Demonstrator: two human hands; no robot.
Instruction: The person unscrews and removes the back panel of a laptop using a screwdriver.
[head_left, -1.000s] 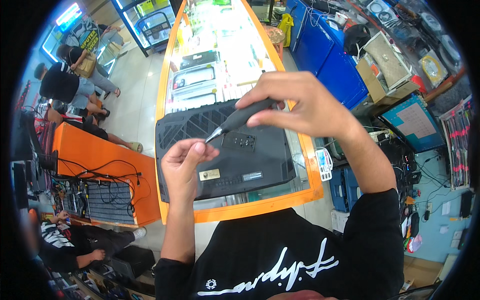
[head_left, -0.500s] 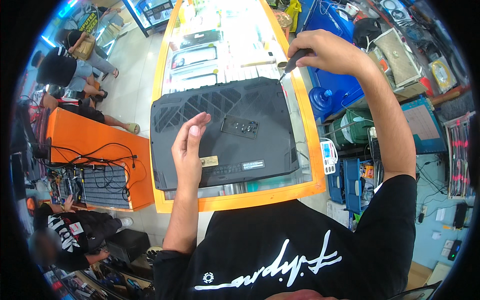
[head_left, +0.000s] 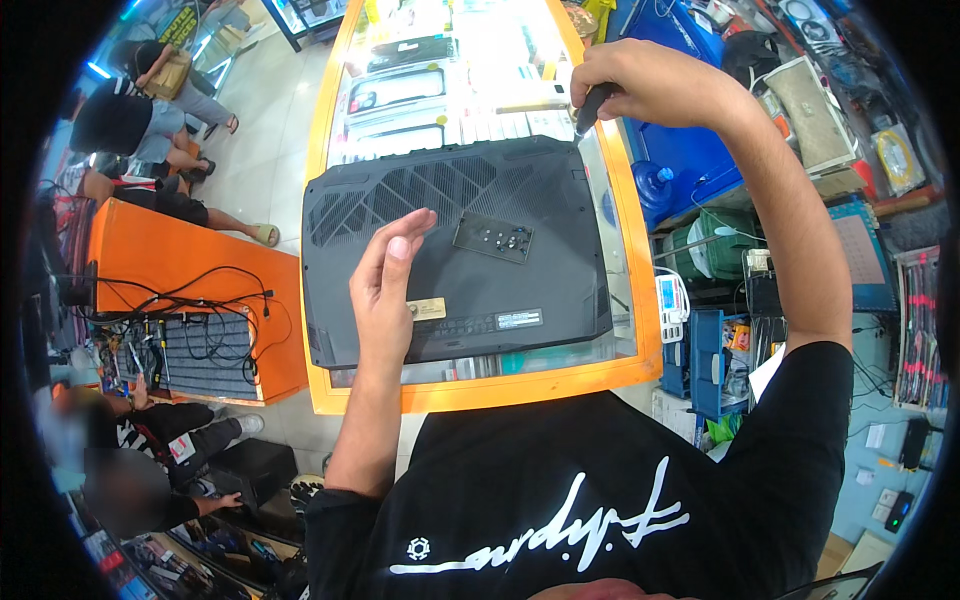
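The right hand [head_left: 650, 85] curls round a screwdriver [head_left: 598, 103] at the laptop's [head_left: 545, 280] far right corner. The laptop lies bottom up on the table [head_left: 480, 396]. The left hand [head_left: 384, 275], half open, looks empty over its left side.

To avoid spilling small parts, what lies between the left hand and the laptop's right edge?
The head view shows a small rectangular tray with screws, on the laptop's underside.
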